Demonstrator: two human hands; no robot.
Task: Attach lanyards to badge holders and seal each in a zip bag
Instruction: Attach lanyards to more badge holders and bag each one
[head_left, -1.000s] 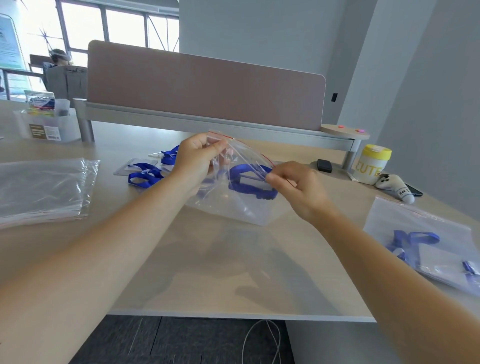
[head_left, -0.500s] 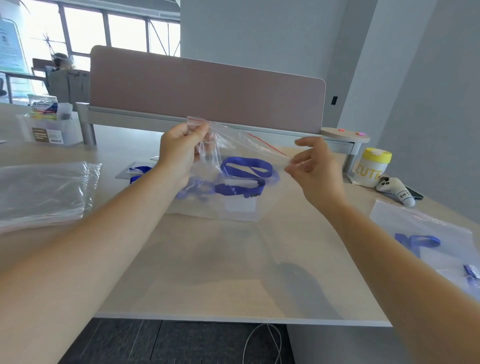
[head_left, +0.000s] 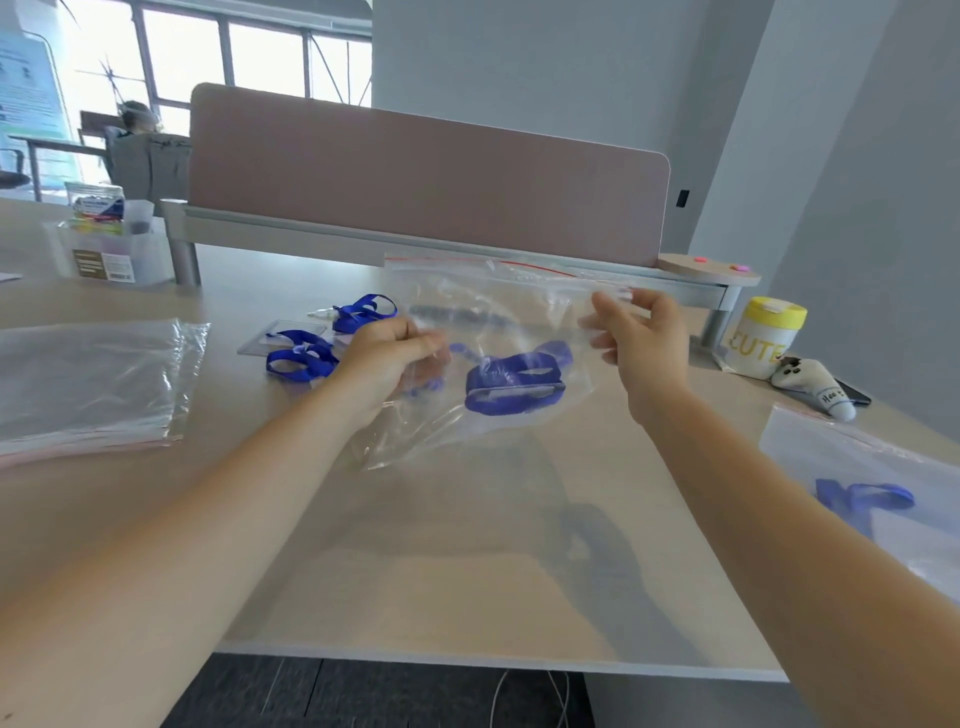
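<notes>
**Bag held up at frame centre**

The left hand (head_left: 387, 358) grips the zip bag (head_left: 483, 332) by its left side. The right hand (head_left: 641, 332) pinches the bag's top strip at the right. A blue lanyard (head_left: 511, 382) sits inside. Further back at centre left, loose lanyards (head_left: 332, 338) lie on the table (head_left: 415, 571).

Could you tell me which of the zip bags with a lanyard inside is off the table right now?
The zip bag gripped between both hands; the filled bag at the table's right edge lies flat.
</notes>
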